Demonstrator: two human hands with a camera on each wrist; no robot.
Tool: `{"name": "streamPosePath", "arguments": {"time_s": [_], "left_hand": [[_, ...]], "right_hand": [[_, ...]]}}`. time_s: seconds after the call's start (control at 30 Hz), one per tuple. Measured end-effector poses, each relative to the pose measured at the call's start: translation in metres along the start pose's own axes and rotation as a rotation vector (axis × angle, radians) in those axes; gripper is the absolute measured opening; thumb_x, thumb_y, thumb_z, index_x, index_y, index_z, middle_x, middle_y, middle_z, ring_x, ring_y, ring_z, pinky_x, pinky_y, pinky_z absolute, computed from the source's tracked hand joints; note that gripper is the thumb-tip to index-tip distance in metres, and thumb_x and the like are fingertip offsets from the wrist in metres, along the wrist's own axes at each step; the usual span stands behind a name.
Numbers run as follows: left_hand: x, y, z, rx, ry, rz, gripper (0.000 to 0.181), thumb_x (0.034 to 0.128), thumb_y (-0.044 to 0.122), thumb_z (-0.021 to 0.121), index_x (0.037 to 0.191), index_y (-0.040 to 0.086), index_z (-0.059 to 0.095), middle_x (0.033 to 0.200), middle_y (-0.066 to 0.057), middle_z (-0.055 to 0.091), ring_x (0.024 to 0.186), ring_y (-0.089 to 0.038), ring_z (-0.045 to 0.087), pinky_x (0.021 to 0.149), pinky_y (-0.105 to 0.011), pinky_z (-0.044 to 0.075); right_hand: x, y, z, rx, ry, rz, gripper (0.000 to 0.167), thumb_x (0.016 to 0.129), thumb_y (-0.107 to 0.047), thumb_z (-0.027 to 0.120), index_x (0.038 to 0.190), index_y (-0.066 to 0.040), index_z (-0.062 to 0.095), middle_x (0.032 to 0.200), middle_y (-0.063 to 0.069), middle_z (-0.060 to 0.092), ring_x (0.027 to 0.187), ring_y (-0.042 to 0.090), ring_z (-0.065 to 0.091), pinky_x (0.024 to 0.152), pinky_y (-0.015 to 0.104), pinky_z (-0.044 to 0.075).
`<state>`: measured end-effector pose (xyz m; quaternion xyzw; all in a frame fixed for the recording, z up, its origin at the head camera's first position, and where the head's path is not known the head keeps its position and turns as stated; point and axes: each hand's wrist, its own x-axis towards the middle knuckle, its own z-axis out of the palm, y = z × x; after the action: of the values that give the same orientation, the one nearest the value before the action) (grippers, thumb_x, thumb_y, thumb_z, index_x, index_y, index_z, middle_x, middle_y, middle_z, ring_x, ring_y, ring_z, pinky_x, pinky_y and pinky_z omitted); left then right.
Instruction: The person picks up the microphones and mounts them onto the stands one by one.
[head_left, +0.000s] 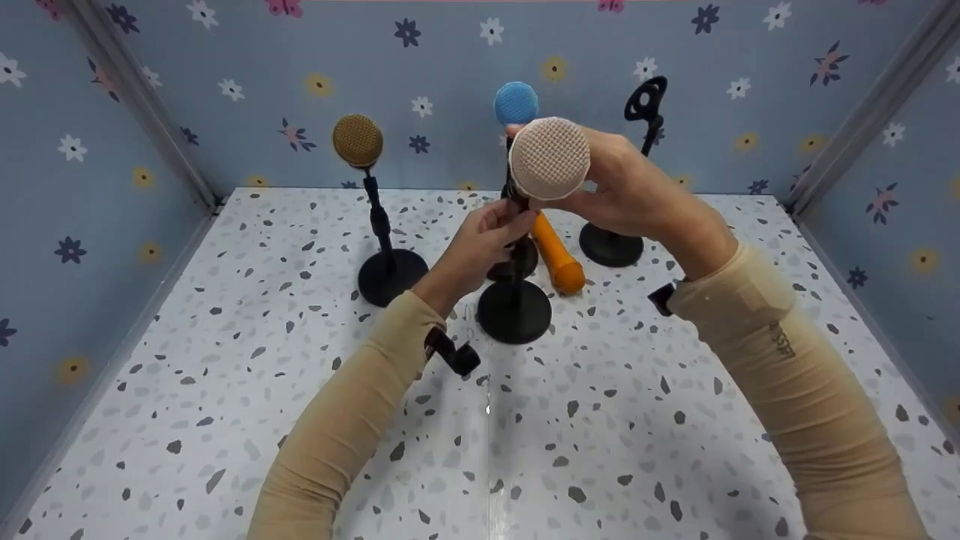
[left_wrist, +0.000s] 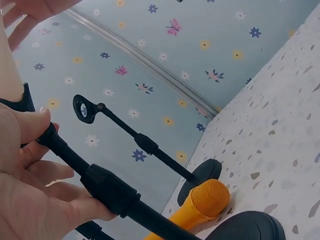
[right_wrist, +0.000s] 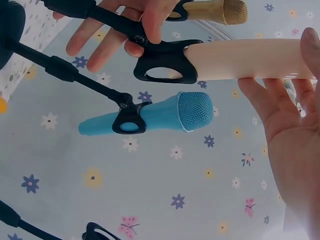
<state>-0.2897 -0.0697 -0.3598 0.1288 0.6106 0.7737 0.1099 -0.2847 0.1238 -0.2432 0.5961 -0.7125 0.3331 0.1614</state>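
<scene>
A pale-pink microphone (head_left: 551, 157) with a cross-hatched, rounded head and a smooth body sits at the upper center of the frame, its mesh end toward the head camera and its narrow end inside the black clip (right_wrist: 170, 55) of a desktop stand (head_left: 515, 304). The right hand (head_left: 626, 176) is partly closed about the microphone's body, thumb on one side and fingers on the other; the left hand (head_left: 484, 244) pinches the stand just below the clip, its other fingers loosely spread in the right wrist view.

Four microphones are seen in all, one of each color. A gold microphone (head_left: 358, 140) tilts on its stand (head_left: 380, 221) at upper left, a blue microphone (head_left: 516, 103) rests in a clip behind the pale-pink one, and an orange microphone (head_left: 556, 255) lies right of center, mesh end toward the viewer. Black stands also number four, each with a round base; the fourth stand (head_left: 611, 246), at upper right, raises a ring-shaped clip.

Beneath them spreads a white counter (head_left: 600, 457) flecked with gray and black chips, a seam running down its lower center. Blue walls (head_left: 450, 82) printed with white, navy and yellow flowers enclose it, gray trim (head_left: 142, 112) marking the corners.
</scene>
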Motion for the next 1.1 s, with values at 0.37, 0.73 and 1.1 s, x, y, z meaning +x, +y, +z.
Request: {"name": "streamPosePath", "arguments": {"time_s": [0.37,0.73,1.1], "left_hand": [[-0.002,-0.005,-0.011,0.142,-0.133,-0.010,0.035,0.1038,0.024,0.061,0.135,0.013,0.049,0.134,-0.010,0.055,0.122,-0.026,0.055,0.105,-0.054,0.045],[-0.003,-0.027,-0.015,0.454,-0.114,0.190,0.064,0.0975,-0.003,0.062,0.153,0.016,0.038,0.123,-0.008,0.066,0.120,-0.021,0.061,0.103,-0.037,0.049],[-0.005,-0.028,-0.016,0.463,-0.119,0.171,0.063,0.0995,0.000,0.061,0.155,0.014,0.035,0.120,-0.009,0.067,0.117,-0.028,0.064,0.106,-0.042,0.047]], "right_hand": [[-0.004,-0.001,0.001,0.099,0.078,0.034,0.055,0.080,0.013,0.080,0.130,0.011,0.057,0.127,0.019,0.067,0.123,0.033,0.061,0.109,0.043,0.044],[-0.007,-0.009,0.005,0.002,0.135,0.048,0.051,0.083,0.010,0.078,0.129,0.009,0.056,0.127,0.016,0.067,0.121,0.030,0.062,0.108,0.040,0.046],[-0.011,0.001,0.009,0.094,0.145,0.061,0.050,0.081,0.017,0.075,0.126,0.011,0.056,0.126,0.018,0.068,0.120,0.031,0.063,0.109,0.044,0.044]]}}
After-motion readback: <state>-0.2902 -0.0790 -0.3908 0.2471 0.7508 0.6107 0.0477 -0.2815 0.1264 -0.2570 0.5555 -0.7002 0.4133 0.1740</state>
